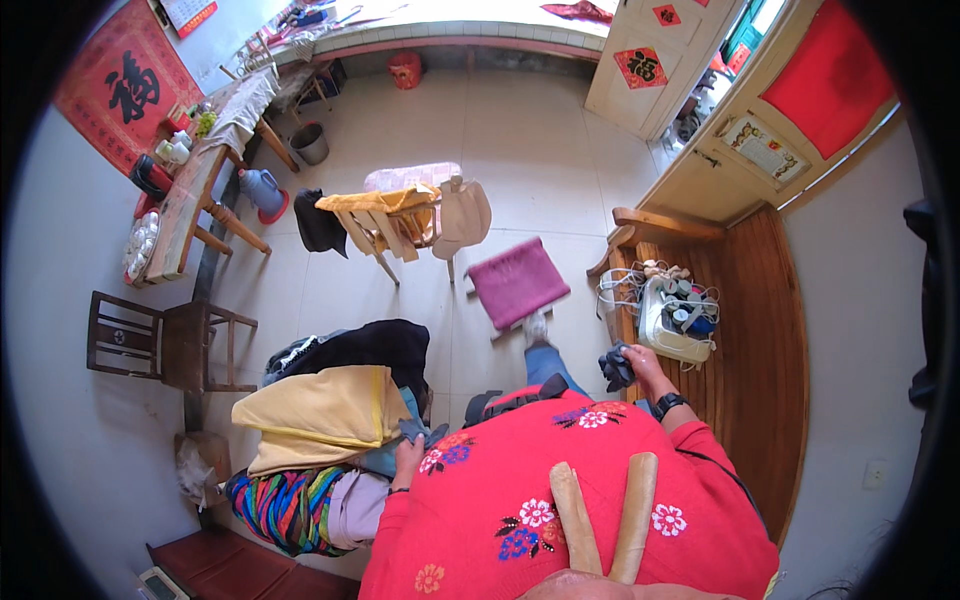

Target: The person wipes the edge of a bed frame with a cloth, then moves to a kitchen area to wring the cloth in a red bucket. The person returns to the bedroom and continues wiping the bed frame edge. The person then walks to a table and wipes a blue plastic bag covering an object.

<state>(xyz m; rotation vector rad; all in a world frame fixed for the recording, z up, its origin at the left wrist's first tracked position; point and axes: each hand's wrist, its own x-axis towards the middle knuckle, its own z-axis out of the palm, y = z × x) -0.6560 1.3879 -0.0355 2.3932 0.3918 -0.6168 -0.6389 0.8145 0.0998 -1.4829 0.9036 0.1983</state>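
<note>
In my right hand [646, 367] is a bunched dark grey cloth item [616, 367], perhaps a glove or sock, held beside the front end of the wooden bench. My left hand [409, 454] grips a blue-grey cloth item [424, 433] low on my left. A folded yellow towel or blanket [319, 412] lies next to that hand, on top of a pile of clothes. Black clothing [379, 349] sits at the far side of the pile. On the near side are a multicoloured striped garment [289, 506] and a pale lilac one [356, 510].
A low stool with a magenta cover [519, 283] stands by my foot. Beyond it is a chair hung with clothes [401, 217]. On the wooden bench [757, 360] rests a white container [671, 337] with bottles and cables. A dark wooden chair [184, 345] and a table [180, 217] line the left wall.
</note>
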